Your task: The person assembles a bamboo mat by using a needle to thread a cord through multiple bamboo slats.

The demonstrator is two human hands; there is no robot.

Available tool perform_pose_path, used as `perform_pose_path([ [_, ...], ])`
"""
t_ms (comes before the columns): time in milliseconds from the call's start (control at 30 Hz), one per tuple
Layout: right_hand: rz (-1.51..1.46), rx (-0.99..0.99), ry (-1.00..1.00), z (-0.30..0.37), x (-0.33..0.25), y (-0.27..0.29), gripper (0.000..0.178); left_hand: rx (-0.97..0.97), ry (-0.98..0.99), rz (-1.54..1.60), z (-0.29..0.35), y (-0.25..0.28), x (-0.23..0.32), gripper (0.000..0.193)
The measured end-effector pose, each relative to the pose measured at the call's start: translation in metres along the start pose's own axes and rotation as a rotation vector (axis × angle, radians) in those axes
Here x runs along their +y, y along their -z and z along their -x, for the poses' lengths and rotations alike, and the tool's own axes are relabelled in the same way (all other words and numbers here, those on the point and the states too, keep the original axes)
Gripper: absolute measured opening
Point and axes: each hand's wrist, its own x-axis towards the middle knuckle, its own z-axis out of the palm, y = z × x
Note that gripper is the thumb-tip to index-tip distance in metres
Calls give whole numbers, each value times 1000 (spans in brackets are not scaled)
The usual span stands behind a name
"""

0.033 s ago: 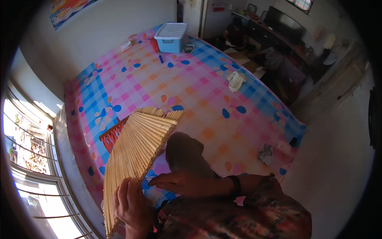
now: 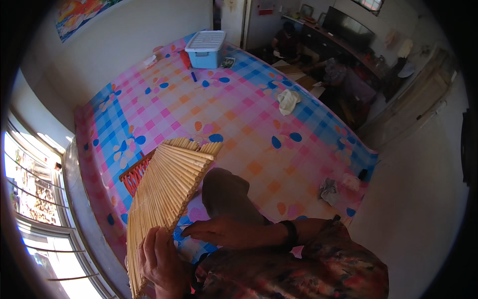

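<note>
A fan-shaped mat of pale bamboo sticks [image 2: 162, 187], lined up side by side, slants across my lap to the left. My left hand [image 2: 162, 256] is closed over its lower right edge, fingers bent on top of the sticks. Just right of that edge, my right hand [image 2: 216, 232] has its thumb and fingers pinched together. What it pinches is too small to make out. Behind the mat's left side shows part of a reddish-brown rack with red strands [image 2: 135, 172]; the mat hides the rest.
I sit on a bed with a checked, flowered cover [image 2: 239, 124]. On it lie a blue lidded box [image 2: 205, 52], a white cloth [image 2: 288, 101] and a grey cloth [image 2: 328, 191]. A barred window [image 2: 37, 199] is at left. Other people [image 2: 288, 41] sit beyond the bed's right edge.
The whole view has shifted slightly, so the scene sits a little further left. Both hands keep nearly the same place at the mat's edge.
</note>
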Motion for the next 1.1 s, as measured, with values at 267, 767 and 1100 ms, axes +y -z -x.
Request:
perform_pose_path([
  [267,-202,-45,-151,7,-3,0,25,-53,-79,-130,5,1,4,16],
  [767,-149,5,-285,18,-13,-8,23,-129,-70,5,8,6,-3,31],
  [1100,-132,-12,-168,16,-9,-15,26,-176,-125,-21,7,14,-8,29],
])
